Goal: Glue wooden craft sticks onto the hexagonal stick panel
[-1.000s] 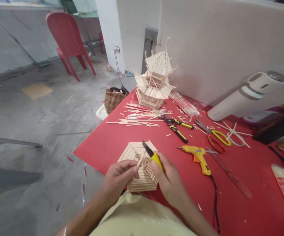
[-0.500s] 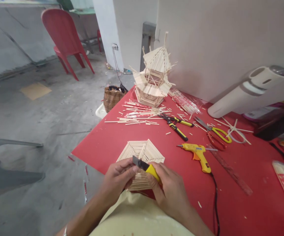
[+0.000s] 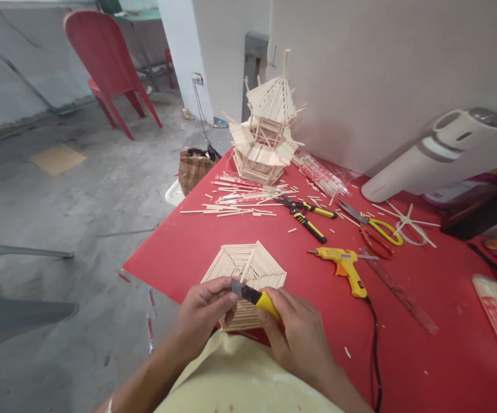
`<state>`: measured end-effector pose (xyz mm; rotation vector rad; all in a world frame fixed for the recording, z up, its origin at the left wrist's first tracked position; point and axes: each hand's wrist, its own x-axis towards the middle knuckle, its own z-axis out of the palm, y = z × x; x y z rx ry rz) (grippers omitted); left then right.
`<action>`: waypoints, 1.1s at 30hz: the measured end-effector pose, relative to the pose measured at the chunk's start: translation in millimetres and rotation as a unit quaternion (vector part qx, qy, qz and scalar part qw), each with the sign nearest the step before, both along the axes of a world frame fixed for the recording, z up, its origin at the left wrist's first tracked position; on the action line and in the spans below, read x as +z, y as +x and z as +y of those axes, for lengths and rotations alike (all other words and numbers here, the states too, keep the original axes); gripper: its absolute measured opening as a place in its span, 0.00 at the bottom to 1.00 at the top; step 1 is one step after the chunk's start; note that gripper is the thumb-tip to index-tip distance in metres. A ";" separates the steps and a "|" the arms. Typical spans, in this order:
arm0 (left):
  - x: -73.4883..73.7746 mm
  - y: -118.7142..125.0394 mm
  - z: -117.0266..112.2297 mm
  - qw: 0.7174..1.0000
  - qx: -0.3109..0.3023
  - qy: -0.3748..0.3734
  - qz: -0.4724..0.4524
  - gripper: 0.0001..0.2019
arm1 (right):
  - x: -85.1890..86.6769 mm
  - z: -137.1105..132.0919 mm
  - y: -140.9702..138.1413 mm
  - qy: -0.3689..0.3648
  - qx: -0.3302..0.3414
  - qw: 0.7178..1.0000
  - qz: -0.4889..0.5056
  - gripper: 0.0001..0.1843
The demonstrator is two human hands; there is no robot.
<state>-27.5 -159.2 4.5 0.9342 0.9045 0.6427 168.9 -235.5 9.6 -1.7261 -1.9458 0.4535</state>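
Observation:
A utility knife [image 3: 248, 291] with a yellow handle and a dark blade is gripped in my right hand [image 3: 297, 327]. The blade points left, its tip at the fingertips of my left hand [image 3: 207, 310]. Those fingers are pinched together; whatever they hold, if anything, is too small or hidden to make out. Beneath both hands lies a hexagonal panel of wooden sticks [image 3: 265, 267] on the red table [image 3: 166, 255], its near part partly covered by my hands. To the right of the panel rests a yellow glue gun [image 3: 345, 267].
At the back stands a pagoda-like stick model [image 3: 265, 132], with loose sticks [image 3: 231, 201] scattered before it. Black-and-yellow cutters [image 3: 304, 215], scissors-like snips [image 3: 375, 229] and a white flask [image 3: 429, 155] lie or lean further right. A black cord [image 3: 375, 350] trails from the glue gun.
The whole view has shifted slightly, so the table items sit a little further left and up. My hands and the knife keep nearly the same pose.

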 end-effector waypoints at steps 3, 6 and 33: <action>3.4 0.6 0.0 1.000 -0.004 -0.012 0.003 0.11 | 0.8 -0.3 -2.3 0.004 0.002 1.000 -0.002 0.15; 9.2 -1.6 -3.5 1.000 -0.001 0.013 0.018 0.13 | 2.6 -3.3 -6.1 0.028 0.001 1.000 -0.013 0.14; 23.7 -31.2 -43.0 0.990 0.095 -0.016 0.099 0.17 | 7.7 -26.0 5.1 0.150 -0.197 0.966 -0.078 0.17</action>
